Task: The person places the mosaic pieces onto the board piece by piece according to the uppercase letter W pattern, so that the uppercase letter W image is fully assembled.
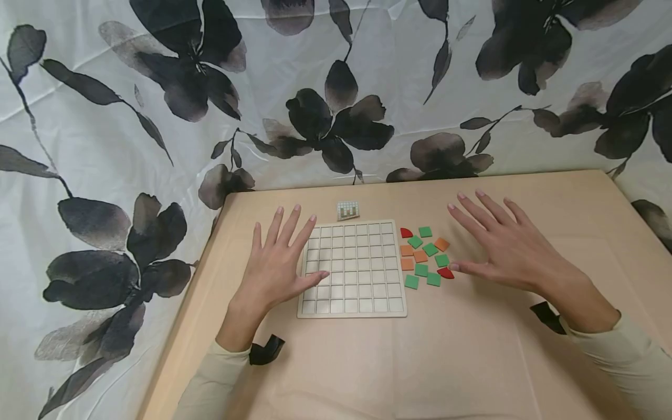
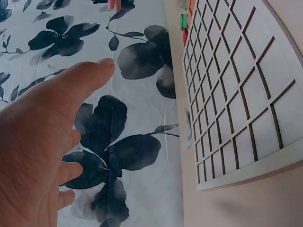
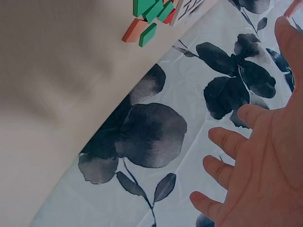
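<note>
A white grid board (image 1: 352,318) with square cells lies on the table, its cells bare. In the head view my left hand (image 1: 275,265) is spread over the board's left side, fingers straight, holding nothing. My right hand (image 1: 506,248) is spread out to the right of the loose tiles, also holding nothing. Those tiles lie beside the board's right edge: several green squares (image 1: 412,282), several orange squares (image 1: 407,264) and two red quarter-round pieces (image 1: 445,273). My right thumb overlaps the nearer red piece in this view. In the left wrist view the board (image 2: 246,175) appears beside my left hand (image 2: 42,127).
A small card with a grid picture (image 1: 347,210) lies just beyond the board's far edge. The light wooden table (image 1: 446,361) ends at a white cloth with dark flowers (image 1: 315,58), hanging behind and to the left. Black straps (image 1: 266,350) show at both wrists.
</note>
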`<action>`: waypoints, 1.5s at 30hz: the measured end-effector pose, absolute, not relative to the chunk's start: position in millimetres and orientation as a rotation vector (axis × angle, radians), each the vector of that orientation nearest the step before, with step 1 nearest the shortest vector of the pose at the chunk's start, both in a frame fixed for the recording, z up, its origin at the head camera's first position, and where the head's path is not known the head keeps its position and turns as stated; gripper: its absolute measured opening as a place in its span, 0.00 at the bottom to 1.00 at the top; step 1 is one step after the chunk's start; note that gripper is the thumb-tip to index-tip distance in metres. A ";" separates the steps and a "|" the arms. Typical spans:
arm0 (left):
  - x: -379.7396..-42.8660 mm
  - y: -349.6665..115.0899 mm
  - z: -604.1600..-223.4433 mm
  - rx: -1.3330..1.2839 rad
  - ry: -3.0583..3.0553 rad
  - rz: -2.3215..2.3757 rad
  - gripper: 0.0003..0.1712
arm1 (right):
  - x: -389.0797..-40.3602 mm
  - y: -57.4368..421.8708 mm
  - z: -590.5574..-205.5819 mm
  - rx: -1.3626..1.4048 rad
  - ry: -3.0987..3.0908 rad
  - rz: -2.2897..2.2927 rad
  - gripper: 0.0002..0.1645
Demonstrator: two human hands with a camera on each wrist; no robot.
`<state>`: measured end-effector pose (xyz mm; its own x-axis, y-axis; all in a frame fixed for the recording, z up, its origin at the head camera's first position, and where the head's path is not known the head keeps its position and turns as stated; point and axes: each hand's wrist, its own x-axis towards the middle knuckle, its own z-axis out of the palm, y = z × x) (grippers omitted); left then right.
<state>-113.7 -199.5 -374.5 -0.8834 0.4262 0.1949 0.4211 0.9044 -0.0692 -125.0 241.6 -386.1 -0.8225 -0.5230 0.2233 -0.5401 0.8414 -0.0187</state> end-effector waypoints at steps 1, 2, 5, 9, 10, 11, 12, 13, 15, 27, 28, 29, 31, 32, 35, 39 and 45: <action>-113.3 -199.3 -374.7 -0.647 -2.864 0.039 0.60 | -124.9 241.6 -386.9 0.822 -2.811 0.116 0.64; -113.1 -199.2 -374.9 -0.647 -2.866 0.038 0.60 | -125.0 241.7 -387.7 0.823 -2.812 0.113 0.64; -113.3 -199.3 -375.4 -0.640 -2.871 0.050 0.60 | -125.6 242.1 -389.6 0.828 -2.806 0.111 0.64; -115.9 -201.4 -376.8 -0.624 -2.868 0.064 0.60 | -127.9 241.8 -390.4 0.818 -2.805 0.123 0.63; -116.7 -202.3 -377.3 -0.619 -2.869 0.062 0.60 | -128.7 241.6 -390.7 0.813 -2.806 0.126 0.63; -117.4 -203.2 -378.0 -0.613 -2.871 0.054 0.59 | -129.5 241.6 -391.2 0.809 -2.810 0.127 0.63; -118.1 -204.2 -378.7 -0.604 -2.876 0.043 0.59 | -130.4 241.8 -391.9 0.803 -2.814 0.130 0.62; -118.9 -205.4 -379.5 -0.596 -2.880 0.032 0.58 | -131.4 241.7 -392.3 0.798 -2.816 0.132 0.62; -120.2 -207.4 -380.8 -0.574 -2.890 0.006 0.57 | -132.7 241.7 -392.9 0.790 -2.823 0.140 0.59; -122.3 -219.4 -389.7 -0.404 -2.855 -0.455 0.51 | -141.6 242.6 -393.6 0.784 -2.850 0.349 0.45; -122.4 -220.5 -390.9 -0.389 -2.849 -0.496 0.50 | -142.3 242.4 -392.9 0.780 -2.857 0.373 0.43; -122.3 -221.5 -392.0 -0.377 -2.845 -0.536 0.49 | -143.0 242.3 -392.2 0.777 -2.860 0.399 0.41; -122.6 -223.4 -394.0 -0.351 -2.848 -0.600 0.48 | -144.2 242.2 -391.1 0.765 -2.868 0.459 0.38; -123.3 -224.3 -395.4 -0.340 -2.854 -0.625 0.47 | -145.2 242.6 -391.1 0.760 -2.872 0.486 0.37; -125.2 -227.3 -399.1 -0.291 -2.889 -0.725 0.46 | -148.0 243.7 -391.4 0.760 -2.875 0.544 0.35; -127.6 -231.3 -404.2 -0.223 -2.927 -0.892 0.44 | -150.8 244.1 -392.3 0.760 -2.905 0.570 0.34; -130.5 -232.7 -412.7 -0.164 -2.958 -1.047 0.42 | -156.7 242.9 -394.3 0.735 -2.982 0.636 0.32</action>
<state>-130.5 -232.7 -412.7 -0.9946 0.0984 0.0342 0.0980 0.7727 0.6272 -156.7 242.9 -394.3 -0.8902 -0.4443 0.1002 -0.4465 0.8080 -0.3844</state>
